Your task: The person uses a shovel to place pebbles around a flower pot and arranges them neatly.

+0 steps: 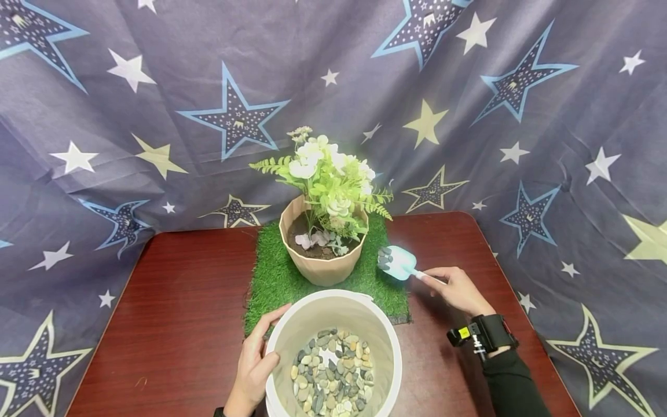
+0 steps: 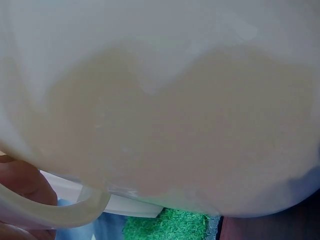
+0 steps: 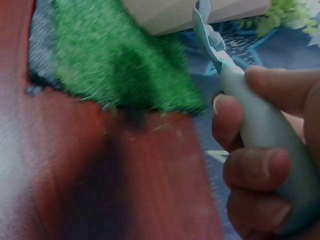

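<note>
My right hand [image 1: 458, 289] grips a small light-blue garden trowel [image 1: 400, 263] by its handle, fingers wrapped around it in the right wrist view. A few dark pebbles [image 1: 385, 258] lie on the blade, which is held over the right part of the grass mat. With my left hand [image 1: 255, 362] I hold a white bucket [image 1: 393, 359] at its left rim, thumb over the edge. Many grey and tan pebbles [image 1: 333, 376] cover much of its bottom. Beyond it stands a beige faceted pot [image 1: 325, 269] with soil and a leafy plant with white flowers [image 1: 333, 179].
A green artificial grass mat [image 1: 260, 289] lies under the pot on the reddish-brown table [image 1: 177, 324]. A star-patterned cloth [image 1: 187, 69] hangs behind the table and along its sides. The bucket's handle [image 2: 85, 212] curves beside my left fingers.
</note>
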Action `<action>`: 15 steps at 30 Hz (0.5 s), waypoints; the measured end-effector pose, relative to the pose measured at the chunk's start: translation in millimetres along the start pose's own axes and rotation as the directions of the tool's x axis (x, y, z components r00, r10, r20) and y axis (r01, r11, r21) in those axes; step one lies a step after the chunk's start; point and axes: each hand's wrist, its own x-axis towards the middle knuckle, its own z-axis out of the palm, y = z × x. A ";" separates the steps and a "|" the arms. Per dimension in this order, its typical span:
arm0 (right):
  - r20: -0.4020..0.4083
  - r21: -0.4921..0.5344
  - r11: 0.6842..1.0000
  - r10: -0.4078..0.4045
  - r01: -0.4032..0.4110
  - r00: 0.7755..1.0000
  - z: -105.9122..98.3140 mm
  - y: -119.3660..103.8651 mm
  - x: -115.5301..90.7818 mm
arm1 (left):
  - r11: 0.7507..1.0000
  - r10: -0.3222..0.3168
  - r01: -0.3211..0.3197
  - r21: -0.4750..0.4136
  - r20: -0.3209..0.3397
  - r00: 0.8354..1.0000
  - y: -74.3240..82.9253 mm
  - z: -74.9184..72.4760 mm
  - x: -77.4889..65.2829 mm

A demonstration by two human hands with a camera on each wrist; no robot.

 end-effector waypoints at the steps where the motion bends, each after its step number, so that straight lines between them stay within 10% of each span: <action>1: -0.007 -0.026 1.000 -0.017 0.016 1.000 3.3 3.4 2.9 | 1.000 -0.003 0.003 -0.001 0.001 1.000 -0.2 -0.3 -0.3; 15: 0.005 -0.105 0.994 -0.015 0.015 1.000 28.8 13.3 28.2 | 1.000 -0.004 0.005 -0.020 0.007 1.000 1.2 0.0 0.2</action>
